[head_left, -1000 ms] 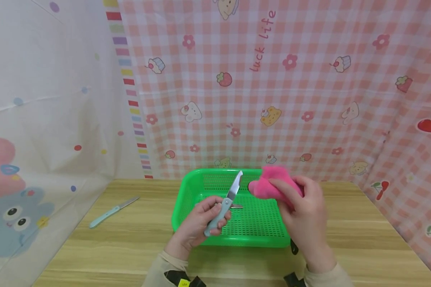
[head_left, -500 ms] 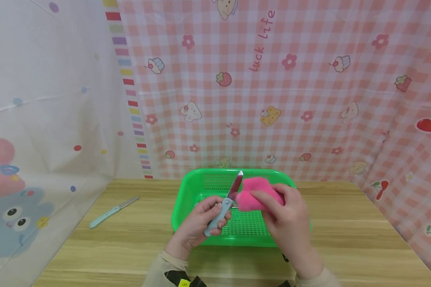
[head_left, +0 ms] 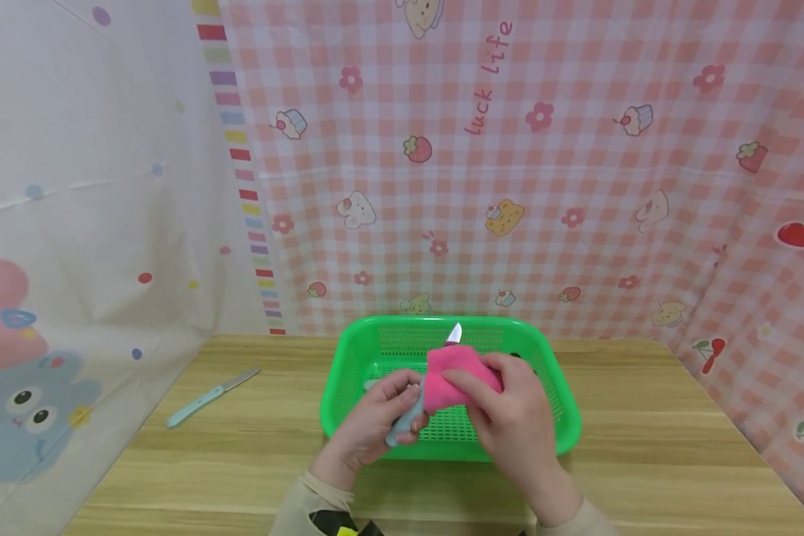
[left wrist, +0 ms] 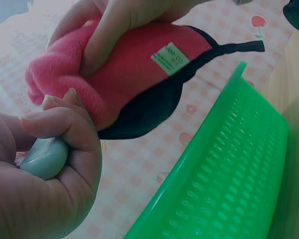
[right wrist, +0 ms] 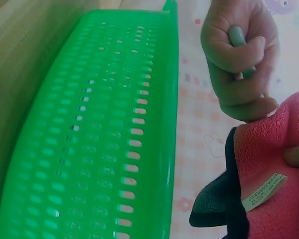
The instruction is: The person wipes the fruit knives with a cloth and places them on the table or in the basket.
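My left hand (head_left: 368, 424) grips the pale blue handle of a knife (head_left: 404, 423) above the basket, its blade pointing up and away. In my right hand (head_left: 519, 417) is a pink cloth (head_left: 458, 376), folded over the blade so that only the tip shows. The left wrist view shows the cloth (left wrist: 134, 69) with a dark edging, a dark underside, a loop and a white label. Fingers of the left hand curl round the handle end (left wrist: 45, 158) there. A second knife (head_left: 204, 402) with a pale blue handle lies on the table at the left.
A green perforated plastic basket (head_left: 569, 417) stands on the wooden table (head_left: 670, 439) beneath both hands. Inside it, a pale blue piece (head_left: 370, 384) is partly hidden behind the left hand. A checked pink curtain (head_left: 442, 186) hangs behind the table.
My right hand has moved left with the pink cloth, from beside the blade onto it. The cloth now covers most of the blade. My left hand has stayed nearly still.
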`<state>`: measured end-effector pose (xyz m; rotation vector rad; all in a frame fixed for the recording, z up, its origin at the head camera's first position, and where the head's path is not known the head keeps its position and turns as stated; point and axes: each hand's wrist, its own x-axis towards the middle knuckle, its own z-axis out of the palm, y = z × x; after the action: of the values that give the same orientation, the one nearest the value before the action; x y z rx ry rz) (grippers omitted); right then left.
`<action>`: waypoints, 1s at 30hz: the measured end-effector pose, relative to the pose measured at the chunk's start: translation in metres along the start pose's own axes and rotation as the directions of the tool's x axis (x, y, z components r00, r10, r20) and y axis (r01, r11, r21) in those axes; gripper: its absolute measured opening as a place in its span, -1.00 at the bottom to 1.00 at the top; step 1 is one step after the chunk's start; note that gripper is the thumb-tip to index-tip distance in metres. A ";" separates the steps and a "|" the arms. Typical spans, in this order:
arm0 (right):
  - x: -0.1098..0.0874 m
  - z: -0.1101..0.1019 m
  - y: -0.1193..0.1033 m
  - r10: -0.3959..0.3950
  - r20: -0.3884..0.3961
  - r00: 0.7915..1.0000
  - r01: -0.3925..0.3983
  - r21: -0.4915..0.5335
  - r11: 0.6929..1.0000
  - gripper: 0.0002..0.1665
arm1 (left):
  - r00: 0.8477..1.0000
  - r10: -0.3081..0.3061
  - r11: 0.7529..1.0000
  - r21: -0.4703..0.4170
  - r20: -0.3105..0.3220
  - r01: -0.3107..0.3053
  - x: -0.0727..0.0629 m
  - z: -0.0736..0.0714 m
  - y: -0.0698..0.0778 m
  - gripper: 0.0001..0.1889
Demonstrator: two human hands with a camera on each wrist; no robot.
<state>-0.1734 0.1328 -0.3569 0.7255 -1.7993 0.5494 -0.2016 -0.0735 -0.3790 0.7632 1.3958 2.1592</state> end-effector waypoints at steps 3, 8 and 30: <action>-0.002 0.002 -0.002 0.008 0.036 0.999 -0.008 0.006 1.000 -0.67 | 1.000 0.011 1.000 0.013 0.016 -0.012 0.000 0.001 -0.001 -0.78; -0.005 0.002 -0.002 0.036 0.092 0.995 -0.036 0.000 0.999 -0.73 | 1.000 0.021 1.000 0.021 0.022 -0.022 0.000 0.002 -0.002 -0.78; 0.004 0.003 0.010 0.086 0.097 0.992 -0.083 -0.034 0.996 -0.61 | 0.999 0.003 1.000 0.014 0.034 -0.003 0.000 0.001 -0.001 -0.81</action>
<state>-0.1833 0.1366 -0.3542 0.6681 -1.9330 0.5500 -0.2004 -0.0727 -0.3797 0.8035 1.3948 2.1309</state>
